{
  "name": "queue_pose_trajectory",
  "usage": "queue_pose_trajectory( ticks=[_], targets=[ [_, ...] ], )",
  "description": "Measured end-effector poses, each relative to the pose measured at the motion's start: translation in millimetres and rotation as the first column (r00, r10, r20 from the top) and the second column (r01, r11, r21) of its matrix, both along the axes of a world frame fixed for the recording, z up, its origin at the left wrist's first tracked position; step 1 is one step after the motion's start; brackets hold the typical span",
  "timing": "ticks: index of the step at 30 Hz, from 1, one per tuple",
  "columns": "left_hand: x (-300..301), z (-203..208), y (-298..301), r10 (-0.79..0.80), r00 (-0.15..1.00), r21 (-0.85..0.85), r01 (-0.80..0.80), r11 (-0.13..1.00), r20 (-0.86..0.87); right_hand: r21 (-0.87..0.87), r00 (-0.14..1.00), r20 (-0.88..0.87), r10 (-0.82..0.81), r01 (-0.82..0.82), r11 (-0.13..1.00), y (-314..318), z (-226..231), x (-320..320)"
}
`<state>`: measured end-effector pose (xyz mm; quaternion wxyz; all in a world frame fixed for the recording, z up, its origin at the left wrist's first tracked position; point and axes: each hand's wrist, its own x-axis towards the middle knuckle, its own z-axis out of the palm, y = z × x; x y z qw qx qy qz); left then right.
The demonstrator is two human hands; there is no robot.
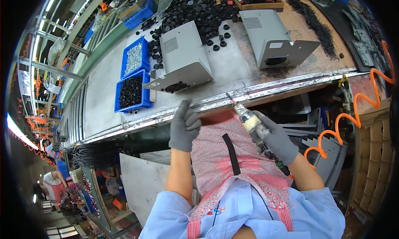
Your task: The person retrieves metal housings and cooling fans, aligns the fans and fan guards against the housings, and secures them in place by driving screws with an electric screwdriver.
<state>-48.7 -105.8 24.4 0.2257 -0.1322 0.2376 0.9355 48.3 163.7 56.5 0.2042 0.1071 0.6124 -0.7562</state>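
Observation:
My right hand (280, 141), in a grey glove, is wrapped round a pneumatic screwdriver (251, 123). Its bit points up and left, close to the metal-trimmed front edge of the workbench (232, 64). My left hand (185, 127), also gloved in grey, hovers before that edge with the fingers curled in. Whatever those fingers may hold is hidden. Beyond it stands a bent grey sheet-metal housing (185, 52) with a vented side and a dark round part low on its end panel. A second grey housing (270, 35) stands farther right on the bench.
Two blue bins hold black screws (131, 92) and silver screws (134, 58). Loose black plastic caps (187, 14) lie heaped at the back. An orange coiled air hose (355, 114) hangs at the right. Another person (54, 185) works at the far left.

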Motion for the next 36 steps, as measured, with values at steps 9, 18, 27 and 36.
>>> queue_pose_trajectory(
  ticks=[9, 18, 27, 36],
  targets=[
    [0.6, 3.8, 38.4, -0.112, 0.989, 0.285, 0.137, 0.949, -0.101, 0.144, 0.978, -0.165, 0.130, -0.106, 0.984, -7.6, 4.6, 9.4],
    [-2.5, -7.3, 52.3, -0.207, 0.976, -0.048, 0.205, 0.978, -0.060, 0.116, 0.988, -0.130, 0.089, -0.074, 0.991, -0.7, 3.5, 15.8],
    [-7.9, -13.3, 53.2, -0.231, 0.968, -0.090, 0.223, 0.971, -0.092, 0.072, 0.993, -0.061, 0.100, -0.095, 0.993, -0.7, 9.8, 15.7],
    [-9.8, -6.8, 60.1, -0.185, 0.980, -0.038, 0.183, 0.982, -0.077, 0.102, 0.994, -0.055, 0.095, -0.089, 0.991, 2.7, 10.1, 14.8]
  ],
)
